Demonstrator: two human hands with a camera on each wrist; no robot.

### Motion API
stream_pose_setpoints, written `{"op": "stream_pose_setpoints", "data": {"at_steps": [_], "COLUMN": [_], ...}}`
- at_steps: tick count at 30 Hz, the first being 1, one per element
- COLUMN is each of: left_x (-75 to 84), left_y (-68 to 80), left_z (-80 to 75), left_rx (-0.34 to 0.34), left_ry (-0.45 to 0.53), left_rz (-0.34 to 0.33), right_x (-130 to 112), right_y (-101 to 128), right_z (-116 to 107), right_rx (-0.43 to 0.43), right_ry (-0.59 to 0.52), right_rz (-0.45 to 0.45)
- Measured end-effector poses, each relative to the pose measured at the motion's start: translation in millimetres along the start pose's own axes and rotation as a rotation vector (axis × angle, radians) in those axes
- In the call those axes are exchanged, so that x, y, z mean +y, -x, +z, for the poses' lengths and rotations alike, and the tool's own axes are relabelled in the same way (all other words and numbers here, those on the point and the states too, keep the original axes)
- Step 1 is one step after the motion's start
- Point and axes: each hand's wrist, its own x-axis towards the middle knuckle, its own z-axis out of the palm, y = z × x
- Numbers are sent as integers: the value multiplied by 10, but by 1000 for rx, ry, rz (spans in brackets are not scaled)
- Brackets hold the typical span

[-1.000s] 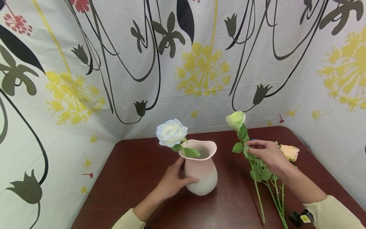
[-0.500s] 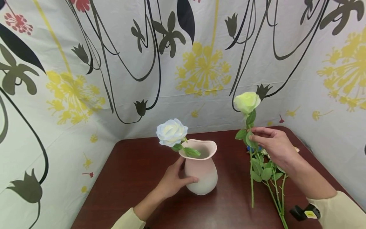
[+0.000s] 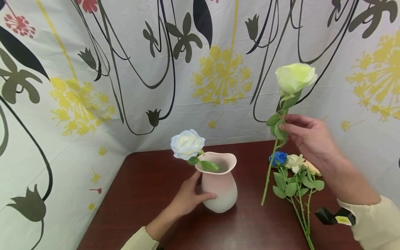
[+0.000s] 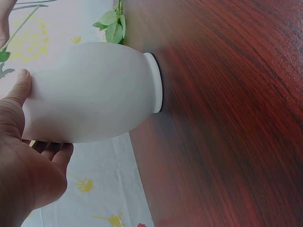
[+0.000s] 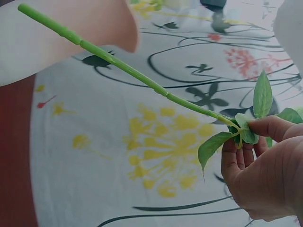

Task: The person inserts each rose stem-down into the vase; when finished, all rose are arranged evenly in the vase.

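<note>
A pink-and-white vase [image 3: 219,191] with a wavy rim stands upright on the table. My left hand [image 3: 189,198] grips its left side, thumb across the front; the left wrist view shows the fingers curled round the vase [image 4: 94,94]. One pale blue-white rose [image 3: 187,144] leans out over the rim to the left. In the air to the right, my right hand [image 3: 312,139] pinches a light green rose [image 3: 295,79] by its leafy stem just under the bloom. Its bare stem [image 5: 128,69] slants down toward the vase, clear of the table.
On the table's right side lie a blue rose [image 3: 278,158], a cream rose [image 3: 294,163] and a peach rose [image 3: 312,168], their stems pointing toward me. The dark red-brown table [image 3: 150,187] backs onto a flower-patterned cloth [image 3: 187,86]. A black device [image 3: 335,217] sits at my right wrist.
My right hand has lifted the light green rose up and to the right, away from the roses on the table; its stem now tilts. The left hand and vase have stayed put.
</note>
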Motion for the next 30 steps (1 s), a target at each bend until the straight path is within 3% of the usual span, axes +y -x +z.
{"op": "stream_pose_setpoints", "data": {"at_steps": [7,15,30], "left_x": [-10,-4,-4], "left_y": [-2,3,5], "left_z": [-3,0,4], "left_rx": [3,5,6], "left_ry": [-8,-9,-14], "left_rz": [8,3,0], "right_x": [-138,-291,-467], "right_y": [-74,-130,-242], "right_z": [138,290,584], "right_rx": [-19,-22,62], "right_ry": [-53,-186,-313], "right_rz": [-58,-97,-212]}}
